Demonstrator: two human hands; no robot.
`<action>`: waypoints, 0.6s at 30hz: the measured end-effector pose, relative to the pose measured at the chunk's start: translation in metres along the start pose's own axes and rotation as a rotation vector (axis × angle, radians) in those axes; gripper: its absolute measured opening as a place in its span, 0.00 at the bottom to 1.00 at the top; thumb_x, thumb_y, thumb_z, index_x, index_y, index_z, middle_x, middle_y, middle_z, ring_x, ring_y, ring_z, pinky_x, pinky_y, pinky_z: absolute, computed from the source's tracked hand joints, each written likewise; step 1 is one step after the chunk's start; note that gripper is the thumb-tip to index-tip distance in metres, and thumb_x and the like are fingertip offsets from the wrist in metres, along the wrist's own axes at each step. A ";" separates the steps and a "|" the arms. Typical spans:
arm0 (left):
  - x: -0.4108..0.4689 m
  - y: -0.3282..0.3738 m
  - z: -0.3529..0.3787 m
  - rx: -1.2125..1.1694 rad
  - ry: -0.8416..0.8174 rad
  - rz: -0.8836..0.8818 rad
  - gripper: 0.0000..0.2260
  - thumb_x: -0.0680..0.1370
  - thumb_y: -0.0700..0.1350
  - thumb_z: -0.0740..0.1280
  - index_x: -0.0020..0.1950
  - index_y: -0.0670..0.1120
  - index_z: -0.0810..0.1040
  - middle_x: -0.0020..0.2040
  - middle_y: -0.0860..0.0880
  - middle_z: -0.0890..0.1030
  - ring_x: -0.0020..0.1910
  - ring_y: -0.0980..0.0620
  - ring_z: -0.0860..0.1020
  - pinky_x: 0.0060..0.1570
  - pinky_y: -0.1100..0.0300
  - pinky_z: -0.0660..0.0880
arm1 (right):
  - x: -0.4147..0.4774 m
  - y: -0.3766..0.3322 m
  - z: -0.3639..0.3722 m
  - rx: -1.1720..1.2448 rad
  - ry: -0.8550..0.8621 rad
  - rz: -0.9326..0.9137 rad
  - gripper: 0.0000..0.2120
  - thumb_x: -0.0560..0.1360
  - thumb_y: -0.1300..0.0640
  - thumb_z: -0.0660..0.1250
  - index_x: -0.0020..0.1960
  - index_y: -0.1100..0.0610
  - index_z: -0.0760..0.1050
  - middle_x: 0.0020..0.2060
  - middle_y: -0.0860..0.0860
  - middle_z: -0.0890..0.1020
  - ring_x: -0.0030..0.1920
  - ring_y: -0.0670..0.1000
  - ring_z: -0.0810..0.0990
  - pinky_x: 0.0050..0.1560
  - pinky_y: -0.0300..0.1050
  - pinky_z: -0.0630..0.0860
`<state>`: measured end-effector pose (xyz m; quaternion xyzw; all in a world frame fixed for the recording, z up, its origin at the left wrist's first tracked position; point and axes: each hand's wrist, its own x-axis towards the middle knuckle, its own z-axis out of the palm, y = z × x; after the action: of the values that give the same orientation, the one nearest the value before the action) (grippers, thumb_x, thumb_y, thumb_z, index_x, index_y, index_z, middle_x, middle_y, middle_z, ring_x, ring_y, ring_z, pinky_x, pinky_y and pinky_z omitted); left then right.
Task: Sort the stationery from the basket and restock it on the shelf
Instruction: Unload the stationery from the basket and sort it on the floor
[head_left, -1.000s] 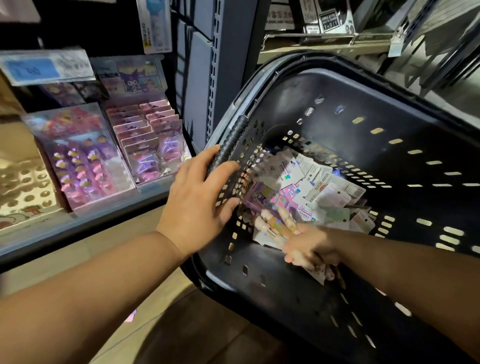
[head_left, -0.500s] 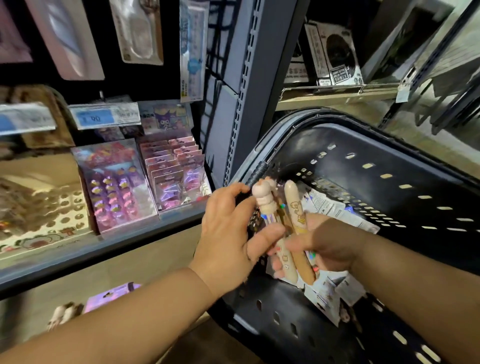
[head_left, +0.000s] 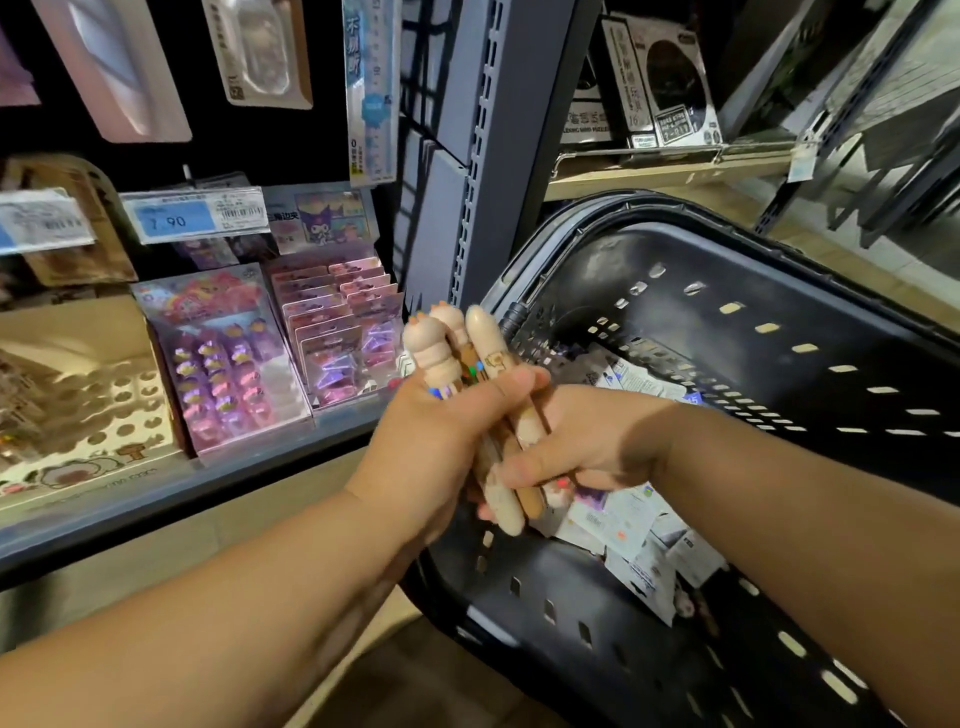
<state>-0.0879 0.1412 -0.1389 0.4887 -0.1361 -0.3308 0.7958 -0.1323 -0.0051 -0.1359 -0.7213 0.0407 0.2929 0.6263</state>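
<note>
Pens (head_left: 488, 338), cream ones bunched together, some with paw-shaped tops, stand nearly upright over the basket's (head_left: 831, 291) left rim, near the shelf (head_left: 156, 499). The left hand (head_left: 441, 447) wraps their middle, thumb across. The right hand (head_left: 587, 447) clasps their lower ends.

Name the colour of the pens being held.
The pens are cream and tan, best seen in the head view.

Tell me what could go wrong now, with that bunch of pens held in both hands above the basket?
One of the pens could slip from the bunch that the left hand and right hand grip together, and drop among the packets in the basket. Neither hand holds the basket, which looks tilted, so it might shift.
</note>
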 end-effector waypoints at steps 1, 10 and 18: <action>0.004 0.003 -0.003 -0.001 0.031 0.033 0.12 0.68 0.41 0.71 0.48 0.37 0.79 0.37 0.42 0.81 0.34 0.48 0.80 0.30 0.56 0.79 | 0.001 0.007 -0.008 -0.028 -0.035 0.031 0.03 0.70 0.60 0.71 0.45 0.56 0.80 0.45 0.59 0.82 0.47 0.55 0.82 0.64 0.66 0.72; 0.034 0.007 -0.043 0.159 0.256 -0.036 0.07 0.76 0.38 0.69 0.49 0.44 0.71 0.28 0.50 0.72 0.23 0.57 0.73 0.28 0.64 0.71 | 0.018 0.117 -0.081 -0.264 0.569 0.549 0.21 0.77 0.50 0.68 0.66 0.61 0.73 0.58 0.58 0.80 0.59 0.56 0.79 0.62 0.51 0.76; 0.036 -0.015 -0.051 0.349 0.228 -0.093 0.15 0.68 0.41 0.78 0.45 0.51 0.74 0.32 0.51 0.76 0.31 0.53 0.74 0.35 0.60 0.72 | 0.055 0.172 -0.080 -0.956 0.720 0.649 0.37 0.70 0.38 0.70 0.73 0.50 0.60 0.69 0.55 0.67 0.68 0.58 0.66 0.66 0.50 0.67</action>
<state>-0.0389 0.1480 -0.1806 0.6591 -0.0774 -0.2812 0.6932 -0.1300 -0.0989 -0.3096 -0.9226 0.3269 0.1935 0.0667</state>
